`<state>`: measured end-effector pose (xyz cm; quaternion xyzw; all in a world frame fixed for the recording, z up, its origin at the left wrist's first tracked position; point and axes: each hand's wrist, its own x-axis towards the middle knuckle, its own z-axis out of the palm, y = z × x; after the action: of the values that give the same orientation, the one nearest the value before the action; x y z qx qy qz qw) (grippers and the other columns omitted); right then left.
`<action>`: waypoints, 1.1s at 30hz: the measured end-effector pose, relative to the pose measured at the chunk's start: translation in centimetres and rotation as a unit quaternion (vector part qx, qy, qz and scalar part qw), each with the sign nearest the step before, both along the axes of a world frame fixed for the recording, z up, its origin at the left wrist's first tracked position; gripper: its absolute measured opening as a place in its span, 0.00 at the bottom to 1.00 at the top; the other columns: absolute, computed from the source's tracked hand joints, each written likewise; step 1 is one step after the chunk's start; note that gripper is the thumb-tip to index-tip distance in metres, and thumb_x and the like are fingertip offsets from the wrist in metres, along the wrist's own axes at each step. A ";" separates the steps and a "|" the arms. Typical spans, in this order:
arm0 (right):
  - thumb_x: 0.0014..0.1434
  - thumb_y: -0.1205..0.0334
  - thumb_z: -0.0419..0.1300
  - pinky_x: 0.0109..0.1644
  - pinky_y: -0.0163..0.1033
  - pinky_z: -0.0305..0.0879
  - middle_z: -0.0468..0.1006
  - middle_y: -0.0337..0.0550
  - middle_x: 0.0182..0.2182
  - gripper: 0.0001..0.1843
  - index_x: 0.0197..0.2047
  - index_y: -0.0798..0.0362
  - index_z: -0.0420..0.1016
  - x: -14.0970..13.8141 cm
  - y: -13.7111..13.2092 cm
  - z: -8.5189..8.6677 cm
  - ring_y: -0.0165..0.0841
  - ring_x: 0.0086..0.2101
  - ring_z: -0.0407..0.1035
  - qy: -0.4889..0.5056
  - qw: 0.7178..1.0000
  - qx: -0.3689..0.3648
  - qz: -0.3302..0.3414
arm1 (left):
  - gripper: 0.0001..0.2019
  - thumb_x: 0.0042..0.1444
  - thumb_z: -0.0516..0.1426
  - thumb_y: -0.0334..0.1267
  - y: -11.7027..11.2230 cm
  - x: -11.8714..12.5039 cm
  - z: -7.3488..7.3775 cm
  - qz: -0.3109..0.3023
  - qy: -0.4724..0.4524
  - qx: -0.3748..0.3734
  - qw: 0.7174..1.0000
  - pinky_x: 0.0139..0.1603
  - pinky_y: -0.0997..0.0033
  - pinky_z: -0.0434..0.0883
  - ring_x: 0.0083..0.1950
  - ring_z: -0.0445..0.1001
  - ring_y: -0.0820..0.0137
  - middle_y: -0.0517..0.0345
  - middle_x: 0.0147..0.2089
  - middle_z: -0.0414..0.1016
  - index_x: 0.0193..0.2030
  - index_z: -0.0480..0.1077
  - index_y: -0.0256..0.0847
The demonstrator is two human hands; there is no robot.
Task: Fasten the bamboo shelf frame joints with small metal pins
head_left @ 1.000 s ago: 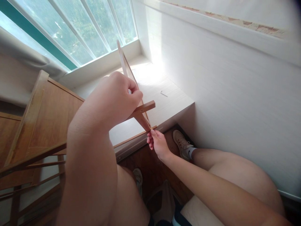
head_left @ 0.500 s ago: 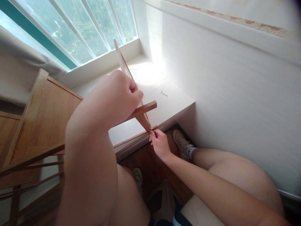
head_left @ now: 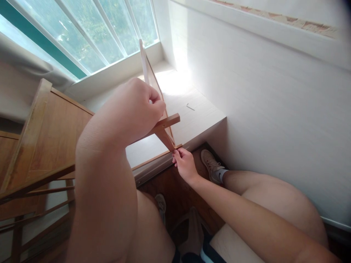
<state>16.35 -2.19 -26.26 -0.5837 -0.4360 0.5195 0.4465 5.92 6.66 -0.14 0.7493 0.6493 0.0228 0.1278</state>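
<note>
A wooden frame (head_left: 164, 138) with a crossbar stands tilted on the pale window ledge (head_left: 204, 118), its lower corner at the front edge. My left hand (head_left: 145, 104) is closed at the frame, above the crossbar, with fingers curled and partly hidden behind the hand. Down at the lower corner, my right hand (head_left: 185, 164) pinches with thumb and forefinger against the wood. Whatever lies between those fingertips is too small to make out. An L-shaped hex key (head_left: 190, 107) lies on the ledge, right of the frame, touched by neither hand.
To the left stands a wooden chair (head_left: 61, 128), near a grey curtain (head_left: 30, 58). A barred window (head_left: 90, 33) is behind the ledge, and a white wall (head_left: 263, 95) rises on the right. My legs and shoes (head_left: 211, 164) are below, on the dark floor (head_left: 175, 193).
The upper end of the wooden frame has swung slightly to the right. Both hands keep their hold in nearly the same places. The view has shifted a little.
</note>
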 end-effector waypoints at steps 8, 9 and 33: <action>0.63 0.49 0.51 0.23 0.33 0.59 0.69 0.36 0.18 0.20 0.25 0.51 0.67 -0.2 0.3 0.5 0.28 0.19 0.64 0.047 0.999 -0.014 -0.008 | 0.16 0.57 0.49 0.44 -0.4 0.1 0.1 0.000 0.000 0.009 1.000 0.28 0.66 0.55 0.23 0.60 0.71 0.57 0.20 0.63 0.30 0.74 0.40; 0.63 0.48 0.51 0.23 0.33 0.58 0.69 0.36 0.18 0.20 0.25 0.51 0.66 -0.3 0.3 0.6 0.28 0.19 0.63 0.055 0.998 -0.016 -0.008 | 0.16 0.57 0.49 0.44 -0.4 0.2 0.2 0.002 -0.001 0.008 1.000 0.28 0.66 0.55 0.23 0.59 0.72 0.57 0.20 0.63 0.30 0.74 0.40; 0.63 0.44 0.48 0.19 0.31 0.56 0.68 0.36 0.16 0.24 0.27 0.54 0.70 -0.3 0.2 1.0 0.26 0.17 0.61 0.151 0.987 -0.061 -0.013 | 0.16 0.56 0.49 0.43 -0.4 0.1 0.7 0.038 -0.014 0.008 0.999 0.26 0.66 0.55 0.20 0.58 0.73 0.58 0.16 0.62 0.33 0.77 0.40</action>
<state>16.06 -1.95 -25.24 -0.5307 -0.3233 0.6212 0.4774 6.02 6.26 0.51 0.7248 0.6752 0.0432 0.1301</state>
